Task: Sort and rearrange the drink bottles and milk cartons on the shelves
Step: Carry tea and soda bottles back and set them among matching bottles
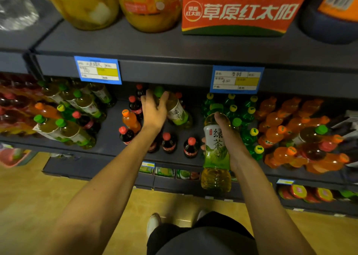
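Nearest, the right hand (230, 138) is closed around a green tea bottle (216, 154), held upright in front of the shelf edge with its yellow-green tea filling it nearly to the neck; its cap is hidden by the thumb. It seems kept ready to join its own kind. Farther in, the left hand (154, 109) is wrapped about the shoulder of a second green tea bottle (175, 110) standing deep on the middle shelf (110, 138), probably to pull it out from among the red-capped cola bottles (190, 147). At nine o'clock stands a cluster of green tea bottles (73, 127); at three o'clock are the green soda bottles (249, 119), then orange soda bottles (277, 136). Farthest, at twelve o'clock, jars of canned fruit (151, 5) and a red carton (242, 12) sit on the upper shelf.
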`<state>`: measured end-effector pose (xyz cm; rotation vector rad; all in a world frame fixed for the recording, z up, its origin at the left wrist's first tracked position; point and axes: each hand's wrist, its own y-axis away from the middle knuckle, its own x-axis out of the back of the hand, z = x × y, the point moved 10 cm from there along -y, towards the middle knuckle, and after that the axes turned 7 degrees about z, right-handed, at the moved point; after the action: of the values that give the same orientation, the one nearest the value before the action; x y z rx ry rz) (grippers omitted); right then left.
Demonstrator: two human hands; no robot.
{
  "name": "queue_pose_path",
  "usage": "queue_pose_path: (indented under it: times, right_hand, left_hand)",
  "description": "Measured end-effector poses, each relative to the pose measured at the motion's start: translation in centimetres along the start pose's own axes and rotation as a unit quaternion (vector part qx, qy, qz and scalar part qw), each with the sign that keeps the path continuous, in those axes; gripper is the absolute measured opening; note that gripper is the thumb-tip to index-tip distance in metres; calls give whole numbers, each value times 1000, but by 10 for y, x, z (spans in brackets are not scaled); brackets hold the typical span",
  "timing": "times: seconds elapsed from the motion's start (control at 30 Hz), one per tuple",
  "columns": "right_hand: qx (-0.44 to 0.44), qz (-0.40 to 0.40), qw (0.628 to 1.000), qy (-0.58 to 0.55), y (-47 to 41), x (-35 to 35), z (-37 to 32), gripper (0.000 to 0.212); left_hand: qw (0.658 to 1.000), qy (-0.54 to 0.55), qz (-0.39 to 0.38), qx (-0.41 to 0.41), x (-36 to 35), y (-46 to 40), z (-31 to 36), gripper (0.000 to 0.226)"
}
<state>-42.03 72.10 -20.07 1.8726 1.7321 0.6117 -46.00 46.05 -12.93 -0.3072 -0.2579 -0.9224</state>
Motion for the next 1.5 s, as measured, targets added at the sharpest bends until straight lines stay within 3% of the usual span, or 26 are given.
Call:
queue_pose_path:
  times: [0.17, 0.3, 0.4, 0.5, 0.57, 0.7, 0.83, 1.07, 1.27, 1.5]
  right_hand:
    - [-2, 1, 1000, -9, 8, -4, 0, 114]
    - [-13, 0, 1000, -21, 21, -14, 13, 113]
    - [-28, 3, 999, -34, 30, -20, 24, 116]
    - [-27, 7, 999, -46, 42, -25, 32, 112]
    - [-28, -8, 998, -61, 53, -35, 37, 100]
    - [-28, -6, 995, -96, 72, -51, 49, 75]
    - [-24, 28, 991, -125, 79, -60, 64, 62]
    - [-24, 69, 983, -166, 85, -49, 90, 58]
    - [-17, 120, 971, -205, 77, -32, 100, 60]
    - [-25, 164, 968, -188, 42, -23, 95, 94]
  left_hand:
    - [988, 139, -22, 68, 20, 19, -1, 17]
    - [964, 212, -42, 158, 27, 39, -23, 11]
    - [941, 219, -68, 248, 34, 57, -52, 21]
    - [918, 193, -130, 323, 38, 79, -73, 54]
    - [892, 198, -170, 368, 39, 93, -80, 63]
    - [815, 269, -235, 456, 37, 126, -86, 51]
    - [771, 280, -256, 512, 49, 143, -107, 56]
    - [740, 277, -300, 535, 58, 143, -105, 45]
    - [744, 279, -320, 516, 44, 140, -99, 35]
    - [748, 283, -312, 513, 30, 132, -105, 43]
